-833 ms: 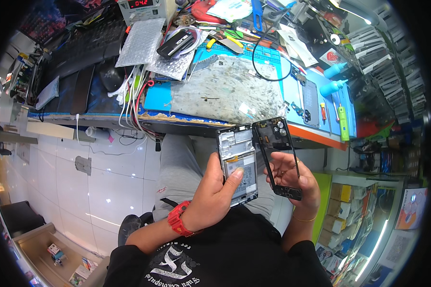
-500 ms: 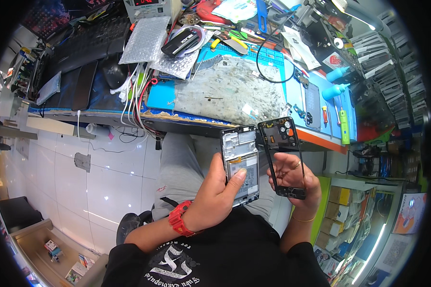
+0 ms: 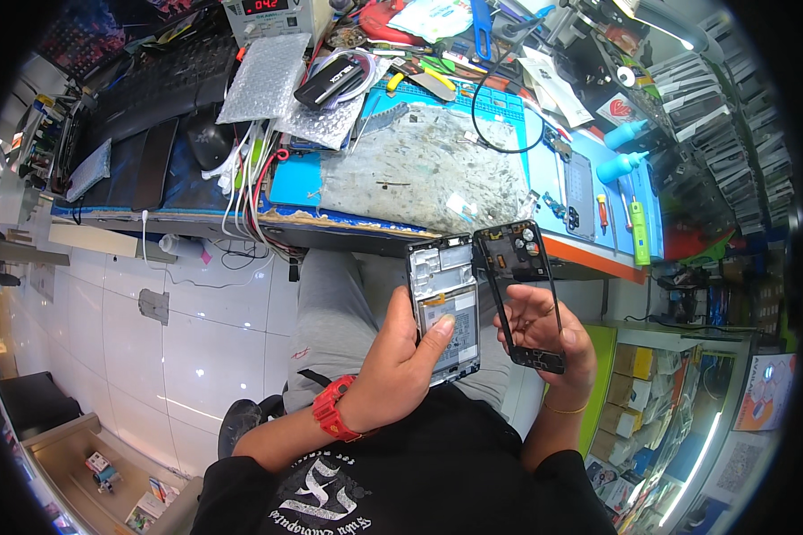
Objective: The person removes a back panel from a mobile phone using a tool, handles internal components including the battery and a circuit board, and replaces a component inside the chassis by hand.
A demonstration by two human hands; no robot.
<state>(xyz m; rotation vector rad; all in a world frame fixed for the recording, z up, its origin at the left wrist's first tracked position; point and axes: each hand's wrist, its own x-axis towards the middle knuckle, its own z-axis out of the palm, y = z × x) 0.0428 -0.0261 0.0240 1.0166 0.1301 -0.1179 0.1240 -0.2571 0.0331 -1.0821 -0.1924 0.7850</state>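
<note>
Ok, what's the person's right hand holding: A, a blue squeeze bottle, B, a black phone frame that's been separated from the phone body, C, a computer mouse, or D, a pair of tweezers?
B: the right hand grips the black phone frame, beside the opened phone body in the left hand.

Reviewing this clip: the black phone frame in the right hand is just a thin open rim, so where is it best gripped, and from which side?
Probably by its long side rails, from the right and underneath, as the right hand does now. The black frame is an open rectangle, its only bulk at the top camera end and the bottom bar. The left side lies close beside the opened phone in the left hand.
</note>
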